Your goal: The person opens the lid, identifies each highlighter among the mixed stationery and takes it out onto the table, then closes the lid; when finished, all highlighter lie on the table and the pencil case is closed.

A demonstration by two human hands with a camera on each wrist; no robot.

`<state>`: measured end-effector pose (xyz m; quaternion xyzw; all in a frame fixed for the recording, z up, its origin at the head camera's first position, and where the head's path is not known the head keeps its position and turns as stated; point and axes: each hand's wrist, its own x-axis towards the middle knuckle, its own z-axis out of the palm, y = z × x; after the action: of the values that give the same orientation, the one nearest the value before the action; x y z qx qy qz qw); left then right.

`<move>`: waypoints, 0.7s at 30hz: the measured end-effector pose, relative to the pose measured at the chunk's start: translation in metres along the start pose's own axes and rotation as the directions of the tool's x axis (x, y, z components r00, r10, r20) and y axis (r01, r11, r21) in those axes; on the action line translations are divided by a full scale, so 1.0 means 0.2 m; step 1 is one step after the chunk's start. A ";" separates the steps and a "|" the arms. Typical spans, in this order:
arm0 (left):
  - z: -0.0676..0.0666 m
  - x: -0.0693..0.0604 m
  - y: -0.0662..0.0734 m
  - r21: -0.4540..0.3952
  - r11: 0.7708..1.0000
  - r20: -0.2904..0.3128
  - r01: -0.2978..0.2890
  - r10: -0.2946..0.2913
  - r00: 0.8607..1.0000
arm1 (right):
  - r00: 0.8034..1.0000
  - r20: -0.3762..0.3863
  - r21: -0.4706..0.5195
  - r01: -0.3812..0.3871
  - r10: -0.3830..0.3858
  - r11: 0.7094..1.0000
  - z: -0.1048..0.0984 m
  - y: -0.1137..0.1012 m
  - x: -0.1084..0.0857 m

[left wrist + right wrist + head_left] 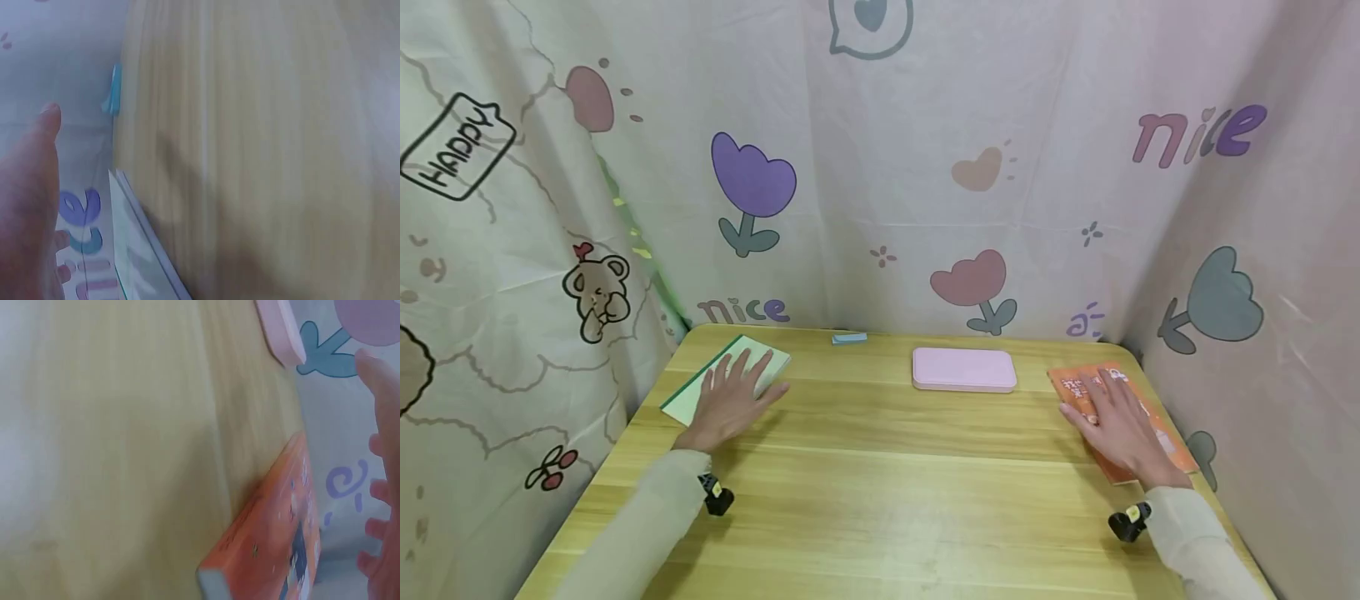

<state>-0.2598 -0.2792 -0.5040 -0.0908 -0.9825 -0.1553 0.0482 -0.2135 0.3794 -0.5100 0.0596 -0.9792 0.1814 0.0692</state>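
Note:
At the left of the table lies a pale green notebook (688, 406) with a darker green spine, and my left hand (730, 404) is over it with fingers spread. In the left wrist view, the notebook (140, 250) shows apart from the hand (28, 206). On the right side an orange book (1112, 471) with a printed cover lies at an angle under my right hand (1116, 425), whose fingers are extended. The right wrist view shows a gap between that hand (387, 462) and the orange book (269, 550). Neither hand holds anything.
A pink flat case (964, 370) lies towards the back of the wooden table (880, 500). A small light blue item (849, 338) sits at the back edge, its kind unclear. Printed curtains (865, 167) hang behind and on both sides.

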 end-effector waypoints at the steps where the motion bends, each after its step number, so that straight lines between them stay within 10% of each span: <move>1: 0.00 0.02 0.02 -0.006 1.000 0.001 -0.011 0.011 1.000 | 1.000 0.001 0.023 -0.001 0.001 1.000 0.00 -0.01 0.02; 11: 0.10 0.21 0.36 -0.109 0.988 0.005 -0.112 0.113 0.994 | 1.000 0.001 0.157 0.020 -0.021 0.987 0.05 -0.10 0.21; 21: 0.22 0.37 0.67 -0.234 0.961 0.133 -0.147 0.181 0.974 | 0.999 0.024 0.284 0.040 -0.049 0.958 0.13 -0.25 0.38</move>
<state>-0.3091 -0.1275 -0.4959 -0.1886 -0.9487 -0.2526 -0.0250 -0.2851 0.3169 -0.5058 0.0937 -0.9424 0.3173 0.0490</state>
